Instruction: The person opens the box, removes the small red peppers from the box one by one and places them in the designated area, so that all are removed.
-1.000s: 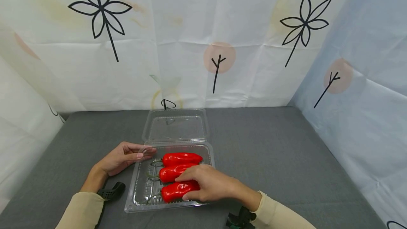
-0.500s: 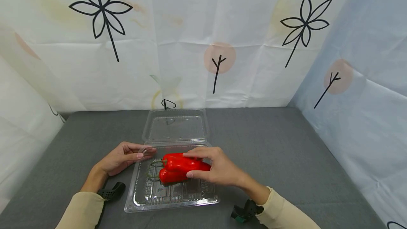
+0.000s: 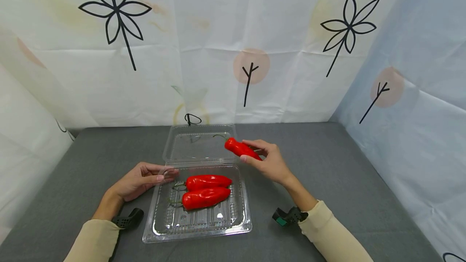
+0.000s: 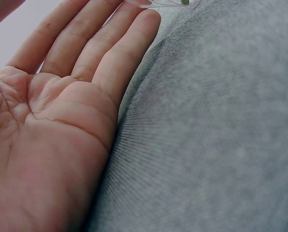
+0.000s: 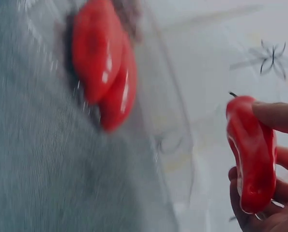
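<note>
My right hand [image 3: 269, 163] holds a red pepper [image 3: 240, 148] between thumb and fingers, raised beside the right edge of the clear lid; in the right wrist view the pepper [image 5: 251, 154] hangs in the fingers. Two red peppers [image 3: 208, 182] [image 3: 205, 198] lie side by side in the clear plastic tray [image 3: 196, 235], stems to the left. At the tray's upper left corner, my left hand [image 3: 140, 180] rests with its fingertips at the rim. The left wrist view shows that palm [image 4: 52, 135] with fingers extended, their tips partly out of view.
The tray's clear lid [image 3: 202, 146] lies folded back behind it on the grey table [image 3: 309, 173]. White cloth walls [image 3: 211, 80] with drawn flowers stand at the back and sides.
My right hand has lifted one pepper out of the tray, first across the others, then up and to the right past the rim. My left hand has stayed put.
</note>
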A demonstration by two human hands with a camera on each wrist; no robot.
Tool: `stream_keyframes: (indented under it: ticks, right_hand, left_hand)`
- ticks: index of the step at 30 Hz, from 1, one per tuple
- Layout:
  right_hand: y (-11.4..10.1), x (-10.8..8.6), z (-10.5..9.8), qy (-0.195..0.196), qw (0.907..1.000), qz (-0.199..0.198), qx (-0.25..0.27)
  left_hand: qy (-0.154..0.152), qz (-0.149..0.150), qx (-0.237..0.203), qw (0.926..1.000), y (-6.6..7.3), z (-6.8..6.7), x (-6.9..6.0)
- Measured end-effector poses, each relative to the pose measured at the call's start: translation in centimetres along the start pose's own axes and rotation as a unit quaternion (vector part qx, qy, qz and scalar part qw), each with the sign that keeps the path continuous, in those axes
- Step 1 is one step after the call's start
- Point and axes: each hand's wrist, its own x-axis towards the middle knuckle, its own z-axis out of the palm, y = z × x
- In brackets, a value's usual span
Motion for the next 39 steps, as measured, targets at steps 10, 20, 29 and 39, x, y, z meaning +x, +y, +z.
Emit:
stream_keyframes:
  ticks: [10,20,29,39]
  right_hand:
    - [4.0,0.4,-1.0,0.079,0.9919,0.09,-0.041]
    - [6.7,0.1,-1.1,0.128,0.9699,0.148,-0.145]
    - [7.2,0.1,-0.6,0.134,0.957,0.164,-0.198]
    - [6.9,0.2,-1.6,0.075,0.9635,0.181,-0.182]
  left_hand:
    - [0.0,0.0,-0.001,1.0,0.2,0.1,0.1]
    - [-0.003,-0.001,-0.004,1.0,0.2,0.1,0.2]
    - [-0.003,0.002,-0.006,1.0,0.2,0.1,0.1]
    - [-0.001,0.003,-0.006,1.0,0.2,0.1,0.1]
